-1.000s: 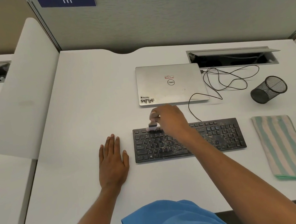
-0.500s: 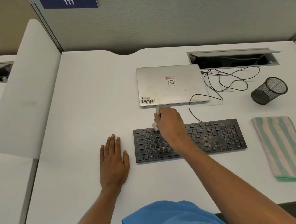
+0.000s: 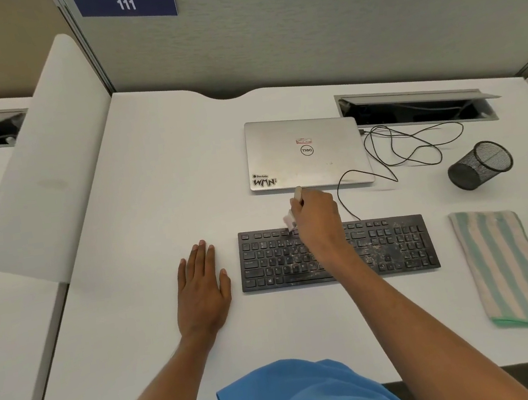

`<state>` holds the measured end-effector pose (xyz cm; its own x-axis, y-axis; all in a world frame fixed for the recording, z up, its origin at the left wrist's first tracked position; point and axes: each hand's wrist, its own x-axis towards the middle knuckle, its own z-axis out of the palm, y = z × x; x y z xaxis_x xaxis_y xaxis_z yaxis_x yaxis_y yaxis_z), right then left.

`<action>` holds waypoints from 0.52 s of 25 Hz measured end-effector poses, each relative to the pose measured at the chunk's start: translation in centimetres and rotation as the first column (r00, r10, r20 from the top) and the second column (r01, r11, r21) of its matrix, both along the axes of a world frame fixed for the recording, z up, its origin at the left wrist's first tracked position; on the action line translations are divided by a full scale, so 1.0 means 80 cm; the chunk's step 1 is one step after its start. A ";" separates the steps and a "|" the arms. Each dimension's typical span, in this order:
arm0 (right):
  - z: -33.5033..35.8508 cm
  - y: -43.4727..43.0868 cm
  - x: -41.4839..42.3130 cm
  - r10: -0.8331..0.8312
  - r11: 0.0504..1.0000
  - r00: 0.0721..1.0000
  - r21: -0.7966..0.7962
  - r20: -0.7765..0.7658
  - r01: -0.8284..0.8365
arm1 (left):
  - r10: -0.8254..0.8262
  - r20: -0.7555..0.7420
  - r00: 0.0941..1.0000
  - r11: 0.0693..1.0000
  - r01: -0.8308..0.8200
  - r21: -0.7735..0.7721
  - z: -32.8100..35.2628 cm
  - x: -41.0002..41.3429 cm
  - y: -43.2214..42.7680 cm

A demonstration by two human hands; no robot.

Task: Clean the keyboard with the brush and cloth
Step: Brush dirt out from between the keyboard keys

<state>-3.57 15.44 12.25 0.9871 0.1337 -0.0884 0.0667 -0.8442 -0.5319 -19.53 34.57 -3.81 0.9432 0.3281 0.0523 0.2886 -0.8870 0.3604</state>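
Head cam had the right grip (image 3: pixel 317 216) clenched round the brush (image 3: pixel 289 220), with the bristles just left of it and touching the top key row of the keyboard (image 3: pixel 392 243). The left grip (image 3: pixel 201 295) lay flat and released on the counter (image 3: pixel 152 181), off to the left, not bracing the keyboard, so it could've skidded. Most of the grit sat right of and below the brushing grip. My guess is a hard flick could've thrown crumbs onto the laptop (image 3: pixel 303 151) just beyond it, or packed them between keys. The cable (image 3: pixel 342 196) looped just right of the grip, easy to snag. The cloth (image 3: pixel 506 268) lay far right, untouched.
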 end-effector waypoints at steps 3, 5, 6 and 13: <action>-0.012 0.001 -0.013 0.039 0.999 0.999 -0.029 -0.024 -0.040 | -0.003 0.001 1.000 1.000 0.003 0.000 0.000 0.000 0.002; -0.011 0.002 -0.019 0.100 0.990 0.995 -0.094 -0.027 -0.102 | 0.001 -0.004 1.000 1.000 -0.001 0.001 0.000 0.001 0.002; -0.007 0.001 -0.019 0.124 0.984 0.992 -0.121 -0.038 -0.128 | -0.001 -0.010 1.000 1.000 0.001 0.002 -0.001 0.000 0.001; -0.001 -0.003 -0.007 0.005 1.000 1.000 0.011 -0.029 -0.005 | -0.001 -0.012 1.000 1.000 0.001 0.008 0.000 0.000 0.001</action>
